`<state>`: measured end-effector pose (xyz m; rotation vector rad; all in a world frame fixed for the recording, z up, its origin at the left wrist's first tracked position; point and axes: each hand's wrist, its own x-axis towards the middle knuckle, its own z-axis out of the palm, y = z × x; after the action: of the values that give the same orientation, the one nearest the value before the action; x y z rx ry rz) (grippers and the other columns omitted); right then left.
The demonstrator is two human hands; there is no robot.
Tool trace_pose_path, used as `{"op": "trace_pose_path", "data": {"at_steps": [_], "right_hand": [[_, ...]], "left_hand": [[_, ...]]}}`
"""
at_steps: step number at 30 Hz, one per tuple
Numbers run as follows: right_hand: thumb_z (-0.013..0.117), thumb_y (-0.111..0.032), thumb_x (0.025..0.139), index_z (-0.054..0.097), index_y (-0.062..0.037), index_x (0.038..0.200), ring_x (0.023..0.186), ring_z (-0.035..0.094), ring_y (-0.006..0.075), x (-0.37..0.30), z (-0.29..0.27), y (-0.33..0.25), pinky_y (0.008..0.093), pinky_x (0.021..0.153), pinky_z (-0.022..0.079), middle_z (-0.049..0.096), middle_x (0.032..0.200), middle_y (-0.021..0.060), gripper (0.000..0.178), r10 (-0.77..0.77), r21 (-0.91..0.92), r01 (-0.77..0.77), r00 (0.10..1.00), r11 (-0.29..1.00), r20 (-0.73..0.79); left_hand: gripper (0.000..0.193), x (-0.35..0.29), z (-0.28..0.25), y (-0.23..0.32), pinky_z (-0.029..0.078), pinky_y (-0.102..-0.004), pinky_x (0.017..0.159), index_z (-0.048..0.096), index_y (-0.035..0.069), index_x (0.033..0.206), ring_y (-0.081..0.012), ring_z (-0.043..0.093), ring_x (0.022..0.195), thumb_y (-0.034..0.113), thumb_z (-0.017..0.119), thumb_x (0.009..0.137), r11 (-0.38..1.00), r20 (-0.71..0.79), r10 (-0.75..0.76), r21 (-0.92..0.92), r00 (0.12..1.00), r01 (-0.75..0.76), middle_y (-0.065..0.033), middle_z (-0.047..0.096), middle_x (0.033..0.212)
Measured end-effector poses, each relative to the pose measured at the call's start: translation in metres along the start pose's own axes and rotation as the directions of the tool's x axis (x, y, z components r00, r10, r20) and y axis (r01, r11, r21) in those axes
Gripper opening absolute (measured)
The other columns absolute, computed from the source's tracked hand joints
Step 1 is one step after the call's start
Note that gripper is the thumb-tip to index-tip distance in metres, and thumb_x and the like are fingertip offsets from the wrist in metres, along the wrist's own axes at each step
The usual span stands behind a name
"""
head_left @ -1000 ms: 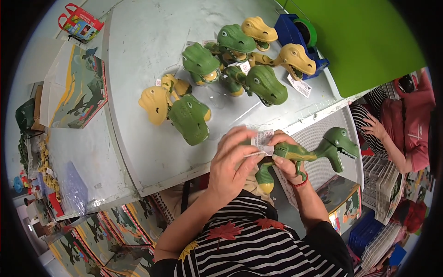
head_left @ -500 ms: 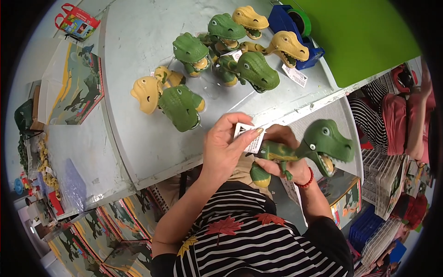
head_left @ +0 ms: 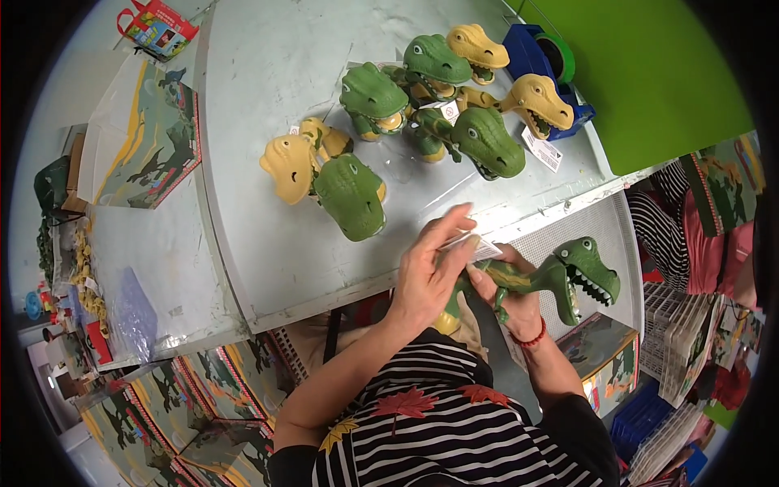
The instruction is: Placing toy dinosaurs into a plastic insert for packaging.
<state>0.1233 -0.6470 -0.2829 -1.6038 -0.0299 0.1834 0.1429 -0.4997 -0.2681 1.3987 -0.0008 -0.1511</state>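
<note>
My right hand [head_left: 519,303], with a red bead bracelet at its wrist, grips a green toy dinosaur [head_left: 531,282] by the body below the table's front edge. The toy's head points right and its toothed jaws gape. At the tail end, my left hand [head_left: 423,274] pinches a white paper tag [head_left: 484,247] between thumb and fingers. The tag is tilted, and where it joins the toy is hidden. Beyond my hands, several green toy dinosaurs [head_left: 350,197] and yellow toy dinosaurs [head_left: 286,166] stand close together on the pale table [head_left: 268,252]. Some carry white tags.
A blue tape dispenser [head_left: 526,55] with green tape stands at the far right of the table, beside a green panel [head_left: 641,73]. Printed boxes [head_left: 146,414] lie at the lower left. A red bag [head_left: 158,31] sits at the far left. Another person's striped sleeve [head_left: 656,227] shows at right.
The held dinosaur has turned, and its jaws now gape wider. The tag in my left hand has tilted from facing up to nearly edge-on. The whole view has shifted slightly.
</note>
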Motion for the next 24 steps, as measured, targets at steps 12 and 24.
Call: {"op": "trace_pose_path", "data": {"at_steps": [12,24], "right_hand": [[0.062,0.001,0.081,0.055,0.0038,0.101,0.088,0.055,0.0165,0.082,0.054,0.002,0.0260,0.077,0.044,0.059,0.099,0.0127,0.021,-0.579,-0.177,0.558,0.808,0.811,-0.105],[0.072,0.001,0.070,0.062,-0.0045,0.099,0.079,0.058,0.0187,0.121,0.055,0.020,0.0248,0.068,0.045,0.056,0.098,0.0112,0.030,-0.665,-0.458,0.586,0.747,0.669,-0.015]], "left_hand": [[0.044,-0.013,-0.060,-0.060,0.037,-0.0453,0.093,0.056,0.000,0.112,-0.0378,0.050,0.104,0.014,0.069,0.072,0.347,0.108,0.470,0.890,0.876,-0.296,-0.0190,0.054,0.111],[0.055,0.023,-0.076,-0.072,0.045,-0.0393,0.084,0.053,0.003,0.120,-0.0307,0.049,0.111,0.003,0.068,0.067,0.269,0.095,0.251,0.949,0.963,-0.164,-0.0063,0.048,0.127]]}}
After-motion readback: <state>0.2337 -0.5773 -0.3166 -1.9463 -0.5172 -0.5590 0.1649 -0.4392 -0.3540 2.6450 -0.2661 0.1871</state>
